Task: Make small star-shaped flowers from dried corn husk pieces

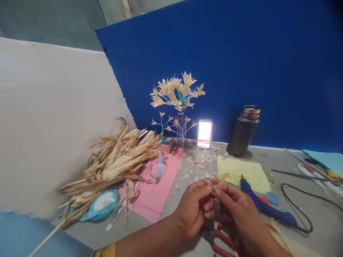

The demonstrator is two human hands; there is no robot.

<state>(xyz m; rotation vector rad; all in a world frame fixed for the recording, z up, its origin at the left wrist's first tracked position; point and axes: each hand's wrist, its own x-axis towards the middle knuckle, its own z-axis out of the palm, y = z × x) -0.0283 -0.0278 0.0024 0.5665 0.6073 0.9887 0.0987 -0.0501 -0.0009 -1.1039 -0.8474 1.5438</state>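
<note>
My left hand (pixel 193 205) and my right hand (pixel 241 208) meet above the front of the table. Between their fingertips they pinch a narrow strip of dried corn husk (pixel 209 183), partly hidden by the fingers. Beneath the hands lie red-handled scissors (pixel 223 241), partly covered by my right hand. A blue glue gun (pixel 254 200) rests just right of my right hand, its nozzle pointing away from me. Past my fingertips, husk scraps (pixel 198 164) are scattered over the grey tabletop.
Left are a dried husk bundle (pixel 120 157), blue ribbon roll (pixel 104 203), thin wires (pixel 120 210), pink paper (pixel 152 201) and a tape ring (pixel 150 170). Husk flowers (pixel 177 89) stand behind. Right are yellow paper (pixel 243 171), a dark flask (pixel 242 134) and a looped cord (pixel 284 203).
</note>
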